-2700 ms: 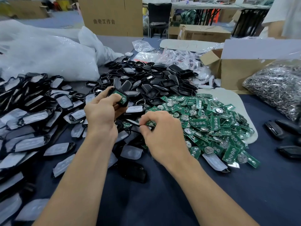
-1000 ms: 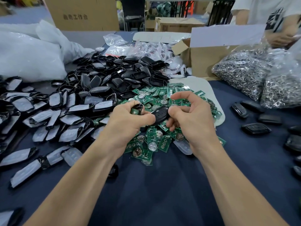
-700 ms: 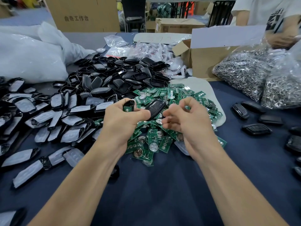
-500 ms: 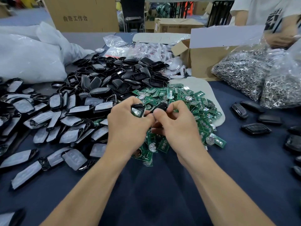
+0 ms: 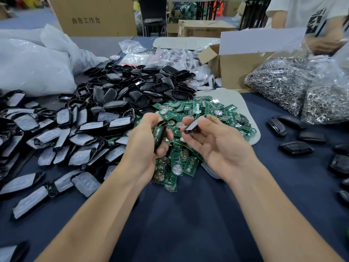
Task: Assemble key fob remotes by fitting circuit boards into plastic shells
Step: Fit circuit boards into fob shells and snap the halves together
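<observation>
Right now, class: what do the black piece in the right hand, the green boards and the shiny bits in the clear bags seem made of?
The black piece: probably glossy moulded plastic; its face catches a bright reflection. The green boards: likely lacquered circuit laminate, carrying round silvery metal discs. The shiny bits: bright metal, judging by their glitter through the clear bags.

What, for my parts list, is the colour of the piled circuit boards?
The circuit boards are green; head view.

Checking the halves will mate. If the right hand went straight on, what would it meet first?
Probably the shell held in the left hand; the right hand aims its black cover at it, though depth is unclear.
</observation>
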Action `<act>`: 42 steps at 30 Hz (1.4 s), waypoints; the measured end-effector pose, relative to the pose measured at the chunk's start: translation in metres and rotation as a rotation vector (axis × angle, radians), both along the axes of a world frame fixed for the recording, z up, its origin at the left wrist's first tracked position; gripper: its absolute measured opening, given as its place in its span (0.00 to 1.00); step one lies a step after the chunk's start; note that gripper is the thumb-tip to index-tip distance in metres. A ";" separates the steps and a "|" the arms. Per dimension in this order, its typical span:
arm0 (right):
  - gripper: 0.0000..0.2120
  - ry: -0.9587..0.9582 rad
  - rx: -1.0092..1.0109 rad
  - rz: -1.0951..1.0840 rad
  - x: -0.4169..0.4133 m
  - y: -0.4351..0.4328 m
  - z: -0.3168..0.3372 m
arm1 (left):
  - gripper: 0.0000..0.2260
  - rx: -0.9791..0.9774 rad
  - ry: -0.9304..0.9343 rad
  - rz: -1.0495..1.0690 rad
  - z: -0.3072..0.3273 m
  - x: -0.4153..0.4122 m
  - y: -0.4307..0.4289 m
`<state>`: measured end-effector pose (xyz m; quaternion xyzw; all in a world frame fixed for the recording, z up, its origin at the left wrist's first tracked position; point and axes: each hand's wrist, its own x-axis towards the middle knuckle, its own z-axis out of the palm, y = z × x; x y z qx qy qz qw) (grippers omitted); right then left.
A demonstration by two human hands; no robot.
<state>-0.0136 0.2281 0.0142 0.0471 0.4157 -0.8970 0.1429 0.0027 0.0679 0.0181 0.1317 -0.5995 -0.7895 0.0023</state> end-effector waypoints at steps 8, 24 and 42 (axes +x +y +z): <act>0.09 -0.025 -0.005 0.002 -0.002 0.001 -0.002 | 0.10 -0.155 0.003 -0.073 -0.003 -0.004 -0.003; 0.11 0.071 0.098 0.023 0.000 0.002 0.000 | 0.15 -0.039 -0.036 -0.211 -0.001 -0.003 -0.006; 0.11 0.164 0.146 -0.014 0.004 0.003 0.004 | 0.13 -0.399 0.199 -0.189 -0.008 -0.008 -0.030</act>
